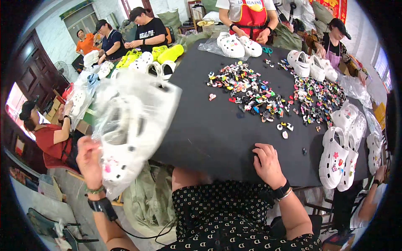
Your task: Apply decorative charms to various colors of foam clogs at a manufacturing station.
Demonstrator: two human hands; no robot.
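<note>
At the left of the table, my left hand [89,155] is closed on the side of a clear plastic bag [161,108]. Inside the bag are white clogs [118,147], one with pink decorations near its toe; motion blurs them partly. My right hand [268,164] lies on the table's near edge, fingers apart and nothing in them. Ahead of it spreads a pile of small colourful shoe charms [255,94], with a few loose ones such as a white charm [285,134] closer by. To the right stands a pair of white clogs [333,161] with charms fitted.
The black table [201,125] carries more white clogs [232,45] at the far side and a second charm heap [320,98] at the right. Green-yellow clogs [171,54] sit at the far left. Co-workers stand or sit around, one in a red apron [250,19]. Green sacks [148,201] lie below.
</note>
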